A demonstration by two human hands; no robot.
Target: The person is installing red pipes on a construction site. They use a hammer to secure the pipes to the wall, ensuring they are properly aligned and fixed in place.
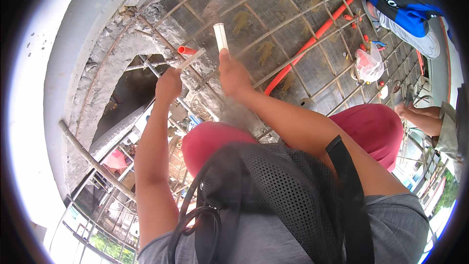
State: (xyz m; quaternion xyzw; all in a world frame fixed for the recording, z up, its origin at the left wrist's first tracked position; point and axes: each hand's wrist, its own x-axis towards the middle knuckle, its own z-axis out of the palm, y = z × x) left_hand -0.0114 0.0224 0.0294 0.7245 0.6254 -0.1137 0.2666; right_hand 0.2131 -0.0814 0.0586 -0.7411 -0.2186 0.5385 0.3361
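Observation:
My left hand (168,86) is closed around a pale, narrow bar (193,58) that slants up to the right. Its tip lies beside the open end of a short orange pipe (186,50). To the right, my right hand (235,76) grips a whitish cylindrical handle (220,35) pointing away from me. A brownish blur lies past the handle's far end, so I cannot make out what kind of tool it is. Rough broken concrete (202,88) lies beneath and between both hands, with steel bars (161,34) crossing it.
A jagged opening (132,93) drops away at the left, beside a metal pole (95,161). A rebar grid (288,24) spans dark panels, with a long orange conduit (312,41) across it. At right are a plastic bag (370,63), a person in blue (400,0) and another person's arm (422,120).

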